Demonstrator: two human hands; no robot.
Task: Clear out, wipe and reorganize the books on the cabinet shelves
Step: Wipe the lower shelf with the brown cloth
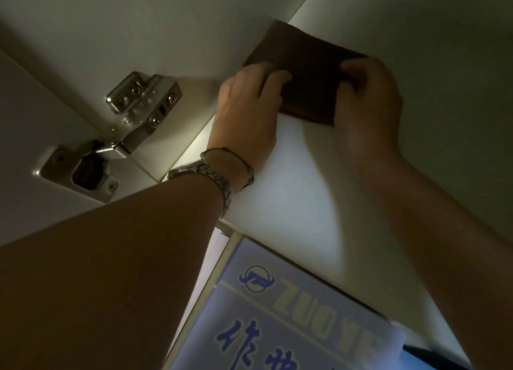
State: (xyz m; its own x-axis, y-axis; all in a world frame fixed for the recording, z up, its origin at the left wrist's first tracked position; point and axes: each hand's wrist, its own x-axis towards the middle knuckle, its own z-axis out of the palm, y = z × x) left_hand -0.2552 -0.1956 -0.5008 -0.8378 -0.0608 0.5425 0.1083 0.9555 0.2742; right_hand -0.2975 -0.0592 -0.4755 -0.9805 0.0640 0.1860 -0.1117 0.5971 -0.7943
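Note:
A dark brown book [308, 73] lies on the white shelf [302, 192] inside the cabinet, near the back corner. My left hand [247, 114], with a metal watch on the wrist, has its fingers curled over the book's left edge. My right hand [366, 97] grips the book's right edge, fingers curled over the top. Both forearms reach up into the dim cabinet. The book's underside is hidden.
A metal door hinge [138, 103] is fixed to the cabinet's left wall, its cup [80, 172] set in the open door. Below the shelf lies a light blue exercise book [280, 314] with printed letters. The white cabinet wall [444, 36] closes the right side.

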